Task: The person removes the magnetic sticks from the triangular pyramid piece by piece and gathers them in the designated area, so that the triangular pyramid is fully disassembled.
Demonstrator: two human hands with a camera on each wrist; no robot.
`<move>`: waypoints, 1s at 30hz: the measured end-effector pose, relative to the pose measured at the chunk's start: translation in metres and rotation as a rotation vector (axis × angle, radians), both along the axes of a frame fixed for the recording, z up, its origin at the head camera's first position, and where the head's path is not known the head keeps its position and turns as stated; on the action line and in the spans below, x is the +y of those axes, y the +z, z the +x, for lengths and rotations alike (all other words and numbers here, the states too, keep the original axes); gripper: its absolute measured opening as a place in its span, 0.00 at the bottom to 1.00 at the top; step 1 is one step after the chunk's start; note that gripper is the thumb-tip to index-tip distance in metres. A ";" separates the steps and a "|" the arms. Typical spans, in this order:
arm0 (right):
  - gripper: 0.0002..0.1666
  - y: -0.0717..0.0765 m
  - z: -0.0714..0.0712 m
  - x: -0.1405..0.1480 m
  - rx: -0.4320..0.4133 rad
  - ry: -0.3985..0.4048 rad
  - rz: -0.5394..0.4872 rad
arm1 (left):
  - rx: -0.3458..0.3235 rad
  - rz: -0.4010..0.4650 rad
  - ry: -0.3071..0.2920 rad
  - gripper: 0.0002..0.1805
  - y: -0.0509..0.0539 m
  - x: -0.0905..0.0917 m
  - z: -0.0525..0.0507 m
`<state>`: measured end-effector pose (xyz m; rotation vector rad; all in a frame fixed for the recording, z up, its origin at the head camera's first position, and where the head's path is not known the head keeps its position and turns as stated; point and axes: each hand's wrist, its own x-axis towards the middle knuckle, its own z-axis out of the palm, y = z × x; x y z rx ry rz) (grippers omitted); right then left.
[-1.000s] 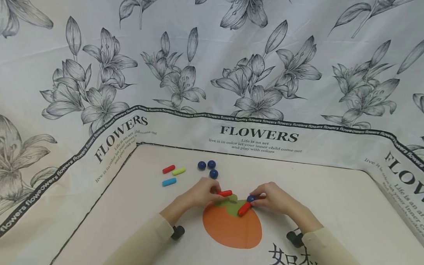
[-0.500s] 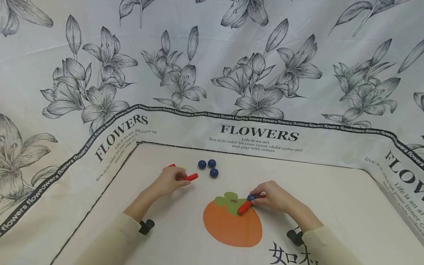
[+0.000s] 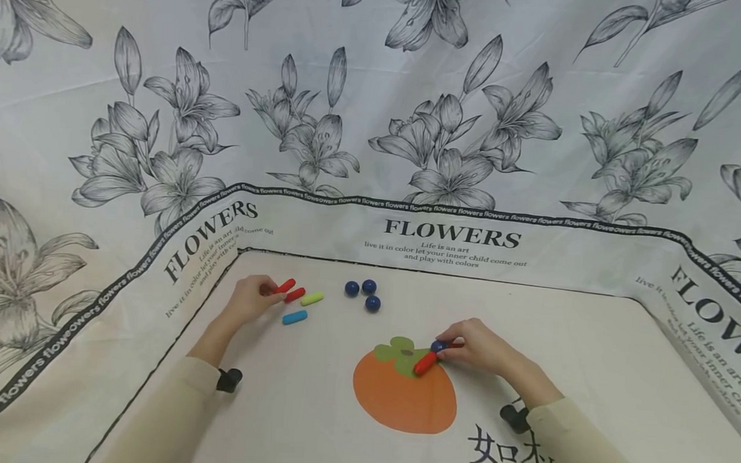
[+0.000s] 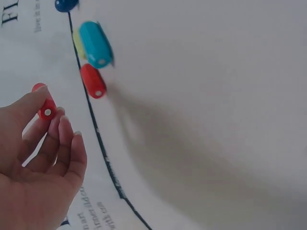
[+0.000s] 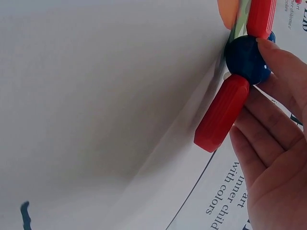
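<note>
My left hand (image 3: 249, 299) pinches a short red rod (image 4: 50, 111) between thumb and fingers. In the head view it is just left of another red rod (image 3: 294, 295) on the table; whether the two touch I cannot tell. A yellow rod (image 3: 311, 299) and a blue rod (image 3: 294, 317) lie close by. With thumb and fingertips, my right hand (image 3: 479, 346) holds a dark blue ball (image 5: 245, 58). Two red rods join that ball: one (image 5: 223, 114) points toward the palm side, the other (image 5: 261, 18) away, over the printed persimmon's green top.
Several loose things share the far left of the table: beside the rods sit three dark blue balls (image 3: 369, 286). An orange persimmon print (image 3: 404, 395) and black characters (image 3: 494, 448) mark the white cloth (image 3: 316, 393). Flower-printed curtains rise behind and at both sides.
My left hand has moved left and away from the persimmon print, carrying its red rod over to the loose rods. The right hand has stayed in place with the ball and rods.
</note>
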<state>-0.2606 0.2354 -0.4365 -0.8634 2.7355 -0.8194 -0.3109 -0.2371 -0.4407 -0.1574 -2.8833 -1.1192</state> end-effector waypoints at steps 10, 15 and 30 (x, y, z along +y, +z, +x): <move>0.14 0.001 0.000 0.000 0.012 -0.010 0.008 | -0.125 -0.025 0.135 0.18 -0.014 -0.015 -0.014; 0.13 -0.001 0.000 -0.001 0.014 -0.010 0.009 | -0.183 -0.024 0.182 0.17 -0.018 -0.017 -0.015; 0.08 0.000 0.000 -0.003 0.035 0.010 0.048 | -0.167 -0.069 0.159 0.19 -0.026 -0.020 -0.013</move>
